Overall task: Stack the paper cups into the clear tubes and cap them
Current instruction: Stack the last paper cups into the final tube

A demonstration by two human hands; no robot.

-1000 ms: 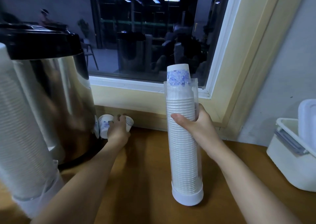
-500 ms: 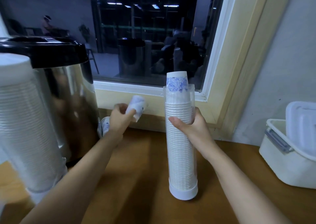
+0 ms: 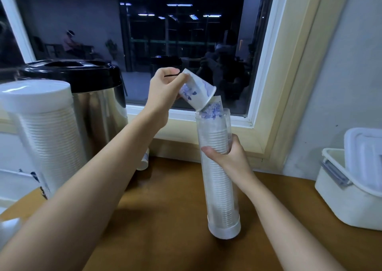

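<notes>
Far left of the working hands stood 1 capped tube (image 3: pixel 41 130), packed with cups right up to its white lid, and behind it a steel urn (image 3: pixel 93 97). The left hand (image 3: pixel 163 92) pinched 1 cup (image 3: pixel 196 92) by its base, mouth down and tilted, its rim just touching the top of the stack (image 3: pixel 213 110). Below that grip, behind the forearm, a spare cup (image 3: pixel 143 161) showed on the table (image 3: pixel 165 219).

I'd say the cup wanted levelling first, so its mouth sat square over the top one, then a straight push down. Forced on at that tilt, it could crumple or jam.

The right hand (image 3: pixel 227 159) was wrapped round the open tube (image 3: pixel 221 198) at its upper half. The tube's base was on the table, and that hand ought to hold it firm. The tube was full, with the stack poking above its rim and no cap on. Right of that grip sat a white box (image 3: pixel 351 204), lid propped up, contents hidden.
</notes>
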